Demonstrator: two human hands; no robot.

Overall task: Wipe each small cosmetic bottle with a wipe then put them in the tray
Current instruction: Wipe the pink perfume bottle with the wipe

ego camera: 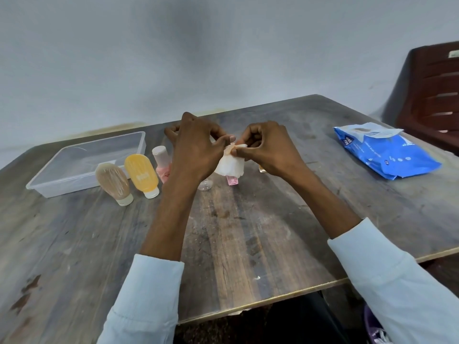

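Both hands are raised above the middle of the wooden worktop (248, 232). The left hand (196, 147) and the right hand (263, 147) meet at a white wipe (229, 166), which hangs between them. The fingers of each hand are curled, and thumb and forefinger of each pinch the upper edge of the wipe. Whether a bottle is wrapped inside the wipe cannot be determined.

A clear plastic tray (44, 183) sits at the far left of the worktop. Just to the right of its near corner, a beige tube (113, 181) and a yellow tube (141, 173) stand on their caps, leaning slightly. A pink bottle (162, 162) with a pale cap stands to the right of the yellow tube, partly hidden by the left wrist. Below the wipe, a small pink bottle (232, 181) and a clear bottle (205, 186) are partly visible. An amber bottle (262, 168) shows just under the right hand.

A blue wipe pack (387, 155) lies at the far right. A dark chair (432, 95) stands beyond it.
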